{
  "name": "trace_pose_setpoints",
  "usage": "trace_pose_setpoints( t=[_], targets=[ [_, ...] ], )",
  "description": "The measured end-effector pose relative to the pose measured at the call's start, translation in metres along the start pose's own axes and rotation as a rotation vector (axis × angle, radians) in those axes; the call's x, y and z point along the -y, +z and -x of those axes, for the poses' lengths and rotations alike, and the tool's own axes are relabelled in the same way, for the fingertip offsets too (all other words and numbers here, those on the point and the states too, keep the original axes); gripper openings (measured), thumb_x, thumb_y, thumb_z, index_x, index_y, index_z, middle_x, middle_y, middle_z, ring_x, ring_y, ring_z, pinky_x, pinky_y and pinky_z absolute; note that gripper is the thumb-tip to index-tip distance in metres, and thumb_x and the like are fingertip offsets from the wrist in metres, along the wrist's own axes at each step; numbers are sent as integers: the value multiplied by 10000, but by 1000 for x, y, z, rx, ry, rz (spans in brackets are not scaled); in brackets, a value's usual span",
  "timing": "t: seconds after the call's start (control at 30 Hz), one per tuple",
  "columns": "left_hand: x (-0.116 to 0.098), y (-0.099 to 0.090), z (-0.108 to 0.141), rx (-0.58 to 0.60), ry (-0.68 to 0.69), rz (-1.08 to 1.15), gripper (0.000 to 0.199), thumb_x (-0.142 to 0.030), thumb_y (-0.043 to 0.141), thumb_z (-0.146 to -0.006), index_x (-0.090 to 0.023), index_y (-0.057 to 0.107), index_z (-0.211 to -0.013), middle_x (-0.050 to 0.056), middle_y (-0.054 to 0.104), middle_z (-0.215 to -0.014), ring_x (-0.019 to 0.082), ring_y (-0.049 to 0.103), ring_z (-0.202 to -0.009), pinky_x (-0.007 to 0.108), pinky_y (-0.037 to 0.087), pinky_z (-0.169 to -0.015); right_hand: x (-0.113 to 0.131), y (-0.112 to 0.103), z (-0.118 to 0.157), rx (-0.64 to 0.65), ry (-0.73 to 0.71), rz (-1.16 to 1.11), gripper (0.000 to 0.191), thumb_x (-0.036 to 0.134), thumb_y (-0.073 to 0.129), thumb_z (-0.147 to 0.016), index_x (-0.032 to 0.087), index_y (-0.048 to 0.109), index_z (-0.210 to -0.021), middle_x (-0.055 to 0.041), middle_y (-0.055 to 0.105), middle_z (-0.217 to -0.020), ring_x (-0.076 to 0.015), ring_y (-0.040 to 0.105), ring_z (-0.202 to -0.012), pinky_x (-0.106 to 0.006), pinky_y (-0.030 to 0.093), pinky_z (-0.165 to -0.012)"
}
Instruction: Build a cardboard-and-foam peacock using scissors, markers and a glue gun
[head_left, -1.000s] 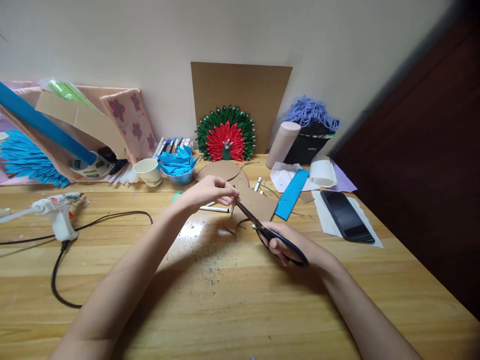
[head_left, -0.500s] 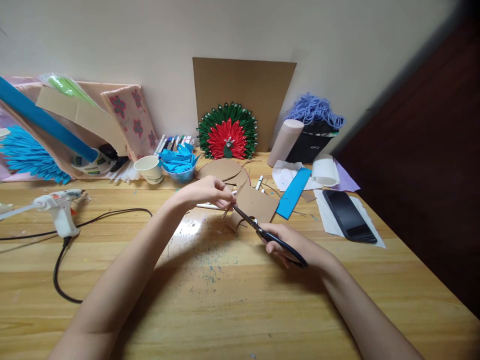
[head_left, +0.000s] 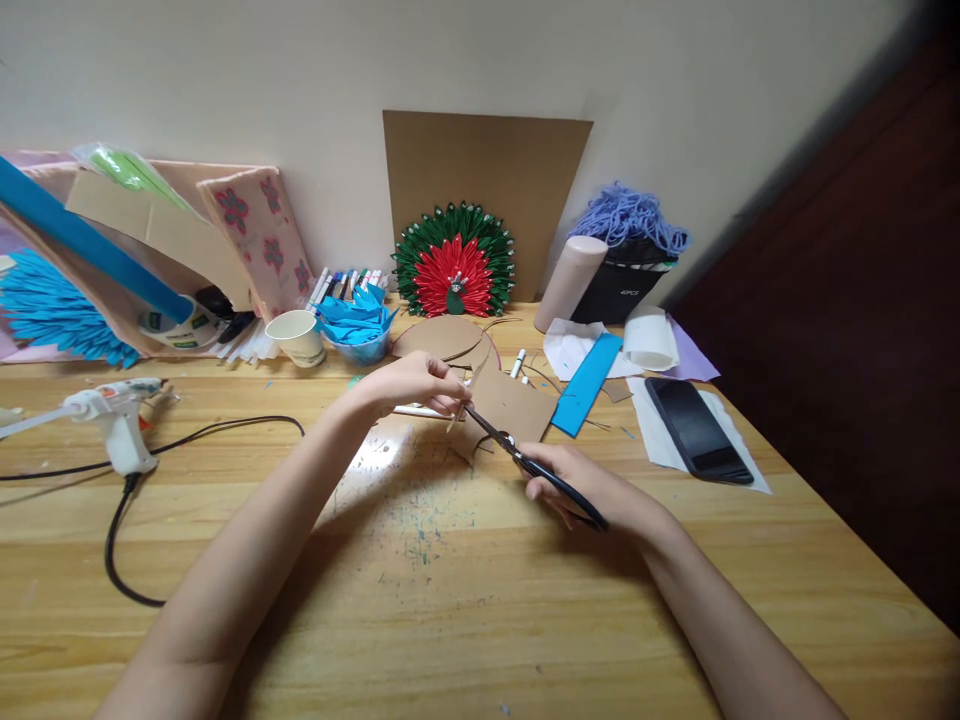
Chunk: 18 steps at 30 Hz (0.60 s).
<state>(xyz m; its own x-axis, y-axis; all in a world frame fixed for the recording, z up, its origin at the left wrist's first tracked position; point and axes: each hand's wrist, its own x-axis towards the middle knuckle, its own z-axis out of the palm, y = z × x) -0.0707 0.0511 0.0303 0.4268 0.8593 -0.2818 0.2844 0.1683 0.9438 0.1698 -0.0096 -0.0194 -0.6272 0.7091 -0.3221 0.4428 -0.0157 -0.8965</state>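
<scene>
My left hand [head_left: 427, 384] pinches a small piece of brown cardboard [head_left: 481, 374], seen nearly edge-on above the table. In my right hand [head_left: 583, 478] are black-handled scissors [head_left: 501, 436], with their blades pointing up and left. The blade tips reach the cardboard at my left fingertips; whether they are closed on it I cannot tell. Beneath the blades lies a flat cardboard sheet [head_left: 525, 402]. Behind my left hand rests a round cardboard disc [head_left: 435, 336]. A blue strip [head_left: 589, 385] lies right of the sheet.
A hot glue gun [head_left: 124, 425] with its black cord stands on the left. Farther back are a paper cup [head_left: 295, 338], a bowl of blue folded pieces [head_left: 355, 325] and a red-green peacock craft [head_left: 455, 265]. A phone [head_left: 697, 430] lies on white paper at right.
The scissors' handle has shifted slightly left and up, and the right fingers have moved with it. The left hand stays almost in place, still pinching the cardboard piece.
</scene>
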Motion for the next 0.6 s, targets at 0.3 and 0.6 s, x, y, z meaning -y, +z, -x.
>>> trace_pose_setpoints(
  t=[0.3, 0.6],
  targets=[
    [10, 17, -15, -175, 62, 106, 244, -348, 696, -652, -129, 712, -756, 102, 709, -822, 133, 637, -731, 256, 497, -731, 0, 11, -20, -467, -139, -351, 442, 540, 672, -668, 193, 405, -730, 43, 539, -545, -103, 539, -468, -221, 441, -468],
    [26, 23, -27, -281, 116, -138, 227, -255, 584, -734, -107, 688, -871, 91, 706, -864, 155, 633, -732, 271, 478, -694, 0, 9, -22, -577, -183, -493, 389, 451, 706, -673, 192, 440, -789, 29, 613, -584, -113, 574, -449, -234, 478, -453]
  ],
)
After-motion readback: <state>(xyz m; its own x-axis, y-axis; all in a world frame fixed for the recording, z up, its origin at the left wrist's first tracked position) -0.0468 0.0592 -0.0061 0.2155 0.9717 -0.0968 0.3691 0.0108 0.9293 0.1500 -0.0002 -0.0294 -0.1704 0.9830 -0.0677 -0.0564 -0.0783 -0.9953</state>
